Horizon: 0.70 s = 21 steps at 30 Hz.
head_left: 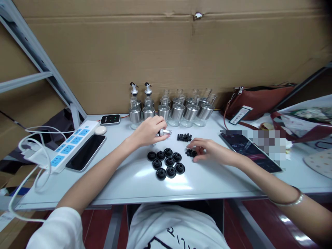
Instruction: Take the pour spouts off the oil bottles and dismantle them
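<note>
My left hand [151,130] is closed around a silver pourer spout [165,132], held sideways just above the table with its tip toward the right. On the right, my right hand [207,151] reaches into a small pile of black parts [191,153], thumb and fingers apart around it. Behind that pile lies a cluster of small black levers [184,137]. Several round black stoppers [169,161] are spread between my forearms. At the back stand glass bottles with steel sleeves [178,111] in rows; two at the left carry silver pourer tops [148,89].
A white power strip [75,140], a phone [86,152] and a small black device [110,119] lie at the left. A tablet [250,152] and a brown bag [261,102] are at the right. Cardboard [116,52] closes off the back.
</note>
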Available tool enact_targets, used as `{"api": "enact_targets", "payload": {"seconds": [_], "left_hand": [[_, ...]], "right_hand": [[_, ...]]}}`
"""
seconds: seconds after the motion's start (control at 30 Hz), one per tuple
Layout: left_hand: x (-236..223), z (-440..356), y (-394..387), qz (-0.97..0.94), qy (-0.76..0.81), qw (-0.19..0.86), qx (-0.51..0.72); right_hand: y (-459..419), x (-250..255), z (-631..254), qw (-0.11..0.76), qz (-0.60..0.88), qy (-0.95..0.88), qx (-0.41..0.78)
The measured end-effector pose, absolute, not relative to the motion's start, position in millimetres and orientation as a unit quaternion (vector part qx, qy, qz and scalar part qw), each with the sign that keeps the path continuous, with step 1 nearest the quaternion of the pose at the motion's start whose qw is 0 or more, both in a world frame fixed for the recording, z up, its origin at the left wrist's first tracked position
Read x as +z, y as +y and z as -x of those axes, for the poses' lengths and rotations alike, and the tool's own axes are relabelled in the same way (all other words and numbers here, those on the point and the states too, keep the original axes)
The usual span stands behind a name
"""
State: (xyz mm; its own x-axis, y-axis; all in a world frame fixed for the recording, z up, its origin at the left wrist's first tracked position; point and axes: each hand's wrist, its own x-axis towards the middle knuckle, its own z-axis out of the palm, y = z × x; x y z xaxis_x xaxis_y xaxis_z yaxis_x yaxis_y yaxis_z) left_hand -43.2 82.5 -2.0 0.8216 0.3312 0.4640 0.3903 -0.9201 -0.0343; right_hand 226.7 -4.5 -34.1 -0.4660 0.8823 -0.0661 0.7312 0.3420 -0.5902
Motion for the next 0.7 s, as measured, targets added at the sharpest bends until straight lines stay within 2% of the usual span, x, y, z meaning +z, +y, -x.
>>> {"api": "enact_targets", "payload": {"seconds": [0.2, 0.4, 0.7], "left_hand": [[-13.3, 41.9, 59.2, 0.955, -0.166, 0.063, -0.239], [-32.2, 59.7, 34.0, 0.921, -0.221, 0.027, -0.318], [-54.4, 52.9, 16.6, 0.903, -0.258, -0.031, -0.342]], "right_hand": [[-6.3, -31.4, -218.0, 0.138, 0.450, -0.845, 0.254], [-6.5, -36.1, -219.8, 0.130, 0.444, -0.851, 0.248], [-6.1, -9.1, -167.5, 0.273, 0.389, -0.830, 0.294]]}}
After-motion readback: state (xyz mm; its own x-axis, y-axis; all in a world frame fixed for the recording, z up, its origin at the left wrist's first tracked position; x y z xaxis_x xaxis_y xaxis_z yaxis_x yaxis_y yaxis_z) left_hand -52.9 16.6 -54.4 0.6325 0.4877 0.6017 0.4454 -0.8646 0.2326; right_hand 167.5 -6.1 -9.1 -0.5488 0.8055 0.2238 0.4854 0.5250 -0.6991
